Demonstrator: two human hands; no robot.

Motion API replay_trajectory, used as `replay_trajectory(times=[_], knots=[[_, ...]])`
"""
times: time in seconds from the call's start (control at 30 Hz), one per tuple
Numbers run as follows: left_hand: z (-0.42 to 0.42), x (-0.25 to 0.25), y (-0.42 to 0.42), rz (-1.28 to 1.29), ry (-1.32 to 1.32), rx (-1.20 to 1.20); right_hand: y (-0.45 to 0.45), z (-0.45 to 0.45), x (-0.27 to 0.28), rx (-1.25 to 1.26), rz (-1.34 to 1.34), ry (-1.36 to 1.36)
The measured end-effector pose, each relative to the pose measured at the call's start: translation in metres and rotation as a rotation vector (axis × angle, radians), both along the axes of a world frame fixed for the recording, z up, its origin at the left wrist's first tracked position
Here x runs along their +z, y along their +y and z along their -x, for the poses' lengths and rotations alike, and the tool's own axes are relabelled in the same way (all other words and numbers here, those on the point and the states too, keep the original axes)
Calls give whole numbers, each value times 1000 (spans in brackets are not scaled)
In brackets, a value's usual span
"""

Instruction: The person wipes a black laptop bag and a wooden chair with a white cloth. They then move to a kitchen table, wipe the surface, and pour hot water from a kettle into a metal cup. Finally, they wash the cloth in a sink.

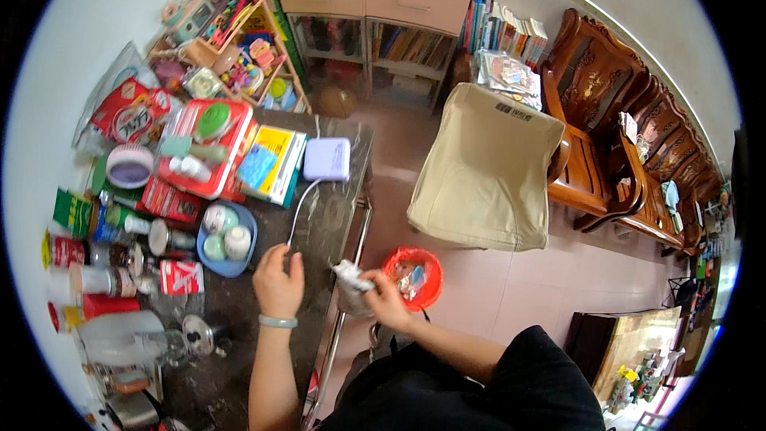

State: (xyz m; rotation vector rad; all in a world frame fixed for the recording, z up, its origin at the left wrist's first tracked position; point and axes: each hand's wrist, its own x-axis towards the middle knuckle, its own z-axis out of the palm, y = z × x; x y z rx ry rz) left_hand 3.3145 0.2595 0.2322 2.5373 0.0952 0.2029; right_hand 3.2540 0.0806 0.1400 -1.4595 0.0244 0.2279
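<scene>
My left hand [278,281], with a pale bangle on the wrist, is over the dark stone tabletop [323,215]. Its fingertips are at the end of a white cable [297,208] that runs from a lavender box-shaped device [327,159]; whether they pinch it cannot be told. My right hand [389,302] grips a crumpled grey-white cloth [352,276] at the table's edge. Left of my left hand is a blue tray [227,269] with several round pale cups or jars. Behind it lie a yellow-covered book [278,158] and a red-rimmed box [239,182].
A red-lined waste bin [440,278] stands on the floor beside my right hand. A chair with a beige cover [485,173] is beyond it, near carved wooden armchairs [592,161]. Jars, packets and a glass jug [119,335] crowd the table's left side. A metal rail [359,239] runs along its edge.
</scene>
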Motion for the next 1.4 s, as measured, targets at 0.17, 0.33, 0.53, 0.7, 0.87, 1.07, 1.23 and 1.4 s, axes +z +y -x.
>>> replay_trajectory(times=[0.17,0.33,0.53,0.7,0.87,1.07,1.23,1.4], knots=[[56,-34,-50,697,173,-103,-69,11,55,-185,-669,366],[106,-62,-121,1597,904,-477,-122,59,60,-116,-1332,306],[147,-47,-222,1205,984,-726,-204,119,66,-487,-1230,251],[160,-41,-311,1117,1045,-840,-295,167,63,-772,-1120,143],[180,-37,-427,1341,1010,-638,-405,200,55,-912,-403,241],[193,-64,-542,817,630,-809,-475,218,39,-551,-104,243],[177,-82,-596,921,664,-749,-535,207,15,-652,-155,295],[133,-95,-639,977,525,-498,-616,178,-3,-1107,-605,251]])
